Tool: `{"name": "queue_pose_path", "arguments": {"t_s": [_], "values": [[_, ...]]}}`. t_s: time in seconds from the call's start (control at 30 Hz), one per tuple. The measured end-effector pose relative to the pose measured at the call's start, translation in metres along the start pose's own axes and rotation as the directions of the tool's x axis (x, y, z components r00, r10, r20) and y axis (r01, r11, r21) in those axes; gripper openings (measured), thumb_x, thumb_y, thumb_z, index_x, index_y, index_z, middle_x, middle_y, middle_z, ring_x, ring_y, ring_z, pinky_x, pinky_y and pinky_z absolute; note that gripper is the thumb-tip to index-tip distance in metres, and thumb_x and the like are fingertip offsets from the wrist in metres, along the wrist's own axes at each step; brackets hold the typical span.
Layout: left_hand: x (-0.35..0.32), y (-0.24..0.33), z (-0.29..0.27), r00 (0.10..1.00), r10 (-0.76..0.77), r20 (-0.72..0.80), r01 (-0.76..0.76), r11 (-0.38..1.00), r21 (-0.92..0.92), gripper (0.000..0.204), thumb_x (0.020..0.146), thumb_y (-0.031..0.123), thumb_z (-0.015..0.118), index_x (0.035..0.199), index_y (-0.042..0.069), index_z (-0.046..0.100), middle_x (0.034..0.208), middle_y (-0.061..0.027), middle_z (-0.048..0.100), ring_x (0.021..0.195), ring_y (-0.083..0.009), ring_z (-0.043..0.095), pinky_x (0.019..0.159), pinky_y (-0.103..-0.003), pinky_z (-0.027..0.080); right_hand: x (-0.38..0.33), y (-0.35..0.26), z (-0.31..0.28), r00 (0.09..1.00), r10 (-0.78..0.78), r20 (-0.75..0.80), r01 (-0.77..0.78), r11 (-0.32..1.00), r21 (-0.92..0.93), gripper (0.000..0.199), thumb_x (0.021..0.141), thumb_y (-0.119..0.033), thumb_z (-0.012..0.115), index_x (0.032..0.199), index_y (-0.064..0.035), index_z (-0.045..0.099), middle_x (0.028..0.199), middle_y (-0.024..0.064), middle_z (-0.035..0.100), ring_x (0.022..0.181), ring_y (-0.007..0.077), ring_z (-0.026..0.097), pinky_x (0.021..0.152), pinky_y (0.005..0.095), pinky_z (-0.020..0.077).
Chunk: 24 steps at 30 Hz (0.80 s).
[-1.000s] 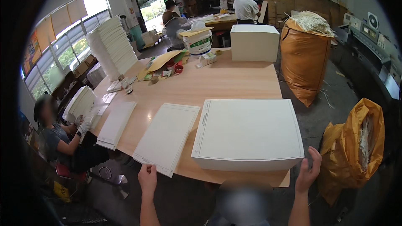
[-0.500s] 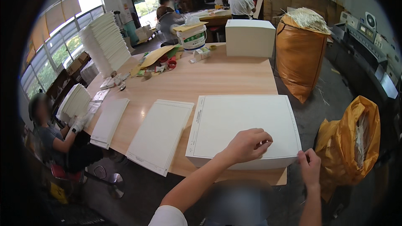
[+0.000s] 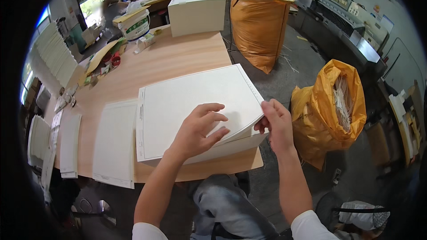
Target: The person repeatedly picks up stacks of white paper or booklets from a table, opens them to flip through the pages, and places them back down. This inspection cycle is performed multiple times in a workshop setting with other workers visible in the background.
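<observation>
Thin white sheets [image 3: 113, 144] lie leftmost on the wooden worktop [image 3: 178, 62]. Left hand [image 3: 198, 129], fingers spread, presses flat on the thick white paper stack [image 3: 191, 98]. Right hand [image 3: 278, 124] pinches its lifted, curling top sheets at the right edge.

A white rectangular box [image 3: 196, 13] stands at the worktop's [image 3: 178, 62] far end, a white tub with a green label [image 3: 135, 26] just left of it. Blue and red wall signs [image 3: 383, 15] hang at upper right.
</observation>
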<state>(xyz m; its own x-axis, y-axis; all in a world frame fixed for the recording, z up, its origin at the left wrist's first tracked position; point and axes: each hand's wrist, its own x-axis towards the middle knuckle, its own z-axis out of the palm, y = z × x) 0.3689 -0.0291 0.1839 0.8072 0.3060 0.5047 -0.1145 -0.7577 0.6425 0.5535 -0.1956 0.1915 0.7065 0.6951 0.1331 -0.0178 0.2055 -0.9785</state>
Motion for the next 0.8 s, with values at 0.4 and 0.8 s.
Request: {"name": "queue_pose_path", "arguments": {"t_s": [0.4, 0.8], "values": [[0.0, 0.006, -0.008, 0.998, -0.045, 0.048, 0.05, 0.993, -0.11, 0.064, 0.073, 0.022, 0.099, 0.13, 0.007, 0.073, 0.138, -0.0143, 0.069, 0.125, -0.0308, 0.068, 0.107, -0.041, 0.054, 0.006, -0.015, 0.005, 0.993, 0.077, 0.085, -0.086, 0.99, 0.111, 0.039, 0.109, -0.024, 0.06, 0.073, -0.0141, 0.048, 0.064, 0.0009, 0.057, 0.056, 0.0136, 0.064, 0.051, 0.0243, 0.0409], [-0.001, 0.004, -0.006, 0.997, -0.014, 0.072, 0.02, 0.995, -0.093, 0.05, 0.092, 0.025, 0.086, 0.136, 0.007, 0.069, 0.135, -0.0173, 0.068, 0.126, -0.0314, 0.066, 0.109, -0.04, 0.049, 0.01, -0.015, 0.014, 0.999, 0.012, 0.038, -0.013, 1.0, 0.014, 0.039, 0.107, -0.025, 0.066, 0.073, -0.0098, 0.054, 0.065, -0.0002, 0.058, 0.054, 0.0104, 0.057, 0.052, 0.026, 0.0426]]}}
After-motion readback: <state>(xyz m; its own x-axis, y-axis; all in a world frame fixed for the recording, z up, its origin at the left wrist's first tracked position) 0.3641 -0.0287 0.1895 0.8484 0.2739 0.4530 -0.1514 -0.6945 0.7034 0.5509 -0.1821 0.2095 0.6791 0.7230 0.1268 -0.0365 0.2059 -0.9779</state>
